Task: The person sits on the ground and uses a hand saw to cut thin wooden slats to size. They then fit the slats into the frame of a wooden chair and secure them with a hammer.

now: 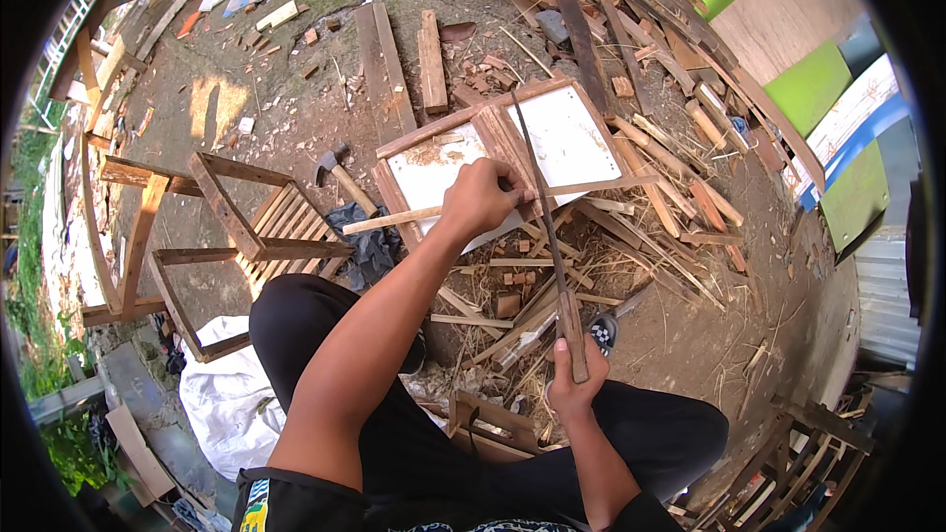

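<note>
My left hand is closed on a thin wooden strip, which lies crosswise over a wood-framed white panel. My right hand is wrapped round the wooden handle of a handsaw. The long narrow blade points away from me and crosses the strip just right of my left fingers. Whether its teeth have cut into the wood cannot be made out. A wooden block lies across the middle of the panel, beside the blade.
Left of the panel are a hammer, a black plastic bag and a slatted wooden frame. Scrap sticks pile up at the right. Loose planks lie beyond the panel. A white sack sits by my left leg.
</note>
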Demonstrator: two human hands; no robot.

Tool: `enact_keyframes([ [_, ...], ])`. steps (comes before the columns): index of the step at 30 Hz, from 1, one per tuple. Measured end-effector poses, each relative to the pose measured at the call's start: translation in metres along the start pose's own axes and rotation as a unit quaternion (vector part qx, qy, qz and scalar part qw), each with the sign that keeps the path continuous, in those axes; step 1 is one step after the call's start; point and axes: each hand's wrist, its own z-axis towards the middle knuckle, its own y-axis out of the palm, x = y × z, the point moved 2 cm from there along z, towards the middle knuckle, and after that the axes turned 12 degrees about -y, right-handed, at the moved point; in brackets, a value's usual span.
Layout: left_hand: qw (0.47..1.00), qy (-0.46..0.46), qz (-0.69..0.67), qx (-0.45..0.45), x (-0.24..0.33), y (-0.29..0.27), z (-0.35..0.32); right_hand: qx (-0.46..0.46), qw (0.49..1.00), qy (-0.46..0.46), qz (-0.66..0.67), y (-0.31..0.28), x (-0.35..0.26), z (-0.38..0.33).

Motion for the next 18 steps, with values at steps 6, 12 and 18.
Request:
enact_keyframes([
  [6, 1.0, 0.0, -0.006, -0.019, -0.004, 0.002, 0.0, -0.004, 1.0, 0.005, -0.01, 0.001, -0.002, 0.004],
  [12, 1.0, 0.007, 0.006, 0.014, 0.004, 0.0, -0.002, -0.004, 1.0, -0.001, -0.007, 0.006, 0.001, 0.011],
  [18, 1.0, -0.006, 0.015, 0.004, 0.002, 0.0, -0.004, 0.004, 1.0, -0.019, -0.014, -0.001, 0.003, 0.0],
])
